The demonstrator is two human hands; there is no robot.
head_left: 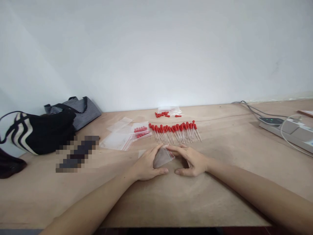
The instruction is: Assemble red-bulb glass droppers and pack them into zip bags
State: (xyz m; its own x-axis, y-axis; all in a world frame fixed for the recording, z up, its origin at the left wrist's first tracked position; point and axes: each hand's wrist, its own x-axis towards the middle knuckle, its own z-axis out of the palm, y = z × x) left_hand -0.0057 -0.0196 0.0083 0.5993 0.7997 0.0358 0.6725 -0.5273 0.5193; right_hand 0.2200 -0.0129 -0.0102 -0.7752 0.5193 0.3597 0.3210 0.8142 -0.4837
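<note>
A small clear zip bag [162,157] with a red-lined edge lies on the wooden table between my hands. My left hand [149,163] rests at its left side, thumb and fingers apart. My right hand [192,160] is at its right, the fingertips over the red-lined edge and the thumb apart below. Just beyond my hands lies a row of several droppers [174,129] with red bulbs and clear stems. Left of the row are bags holding red bulbs [141,129] and flat clear bags [116,141].
Loose red bulbs [160,115] and clear stems [174,111] lie near the wall. At the left are a black bag [46,133], a striped bag [85,112] and a pixelated dark item [78,153]. A power strip [288,130] with cables and a device [271,121] stands at the right.
</note>
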